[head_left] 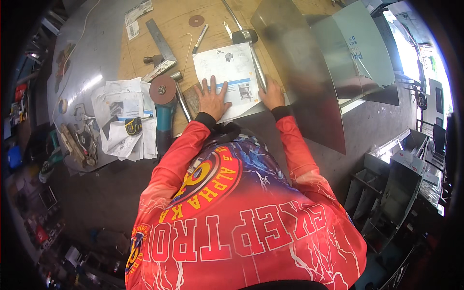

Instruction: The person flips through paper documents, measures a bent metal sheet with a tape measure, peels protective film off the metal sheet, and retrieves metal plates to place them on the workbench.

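My left hand lies flat with its fingers spread on the lower left of a printed drawing sheet. At the sheet's right edge, my right hand is closed around the lower end of a silver metal handle. That handle runs up to the black head of a mallet, which rests at the top right corner of the paper. Left of my left hand lie a metal tube and an angle grinder with a reddish-brown disc facing up.
A steel square, a hammer and a marker lie farther back. Loose papers, a yellow-black tape measure and pliers-like clamps are at the left. A large bent sheet-metal panel stands close on the right.
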Action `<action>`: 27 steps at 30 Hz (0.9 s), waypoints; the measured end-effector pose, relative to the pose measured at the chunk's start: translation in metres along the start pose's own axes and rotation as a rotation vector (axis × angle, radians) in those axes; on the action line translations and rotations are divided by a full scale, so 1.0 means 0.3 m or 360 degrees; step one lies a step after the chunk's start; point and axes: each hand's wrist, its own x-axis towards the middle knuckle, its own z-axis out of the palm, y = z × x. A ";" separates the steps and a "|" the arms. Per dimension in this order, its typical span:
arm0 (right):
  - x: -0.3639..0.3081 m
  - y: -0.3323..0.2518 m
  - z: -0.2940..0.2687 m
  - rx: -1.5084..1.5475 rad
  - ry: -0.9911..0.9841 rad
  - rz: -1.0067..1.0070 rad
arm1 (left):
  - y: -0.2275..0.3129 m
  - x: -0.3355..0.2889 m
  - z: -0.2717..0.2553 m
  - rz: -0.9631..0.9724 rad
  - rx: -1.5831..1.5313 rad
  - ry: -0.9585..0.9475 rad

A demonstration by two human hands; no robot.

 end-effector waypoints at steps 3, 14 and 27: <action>0.056 -0.028 -0.062 0.0093 -0.0147 0.0126 | 0.003 0.006 -0.002 -0.0011 0.0022 -0.0025; -0.179 -0.188 -0.141 0.0406 0.0131 0.0008 | 0.012 0.003 -0.013 -0.0027 0.0094 -0.0116; -0.238 -0.066 -0.062 0.0144 -0.0407 -0.0174 | -0.079 -0.084 -0.086 -0.0009 -0.0516 0.0111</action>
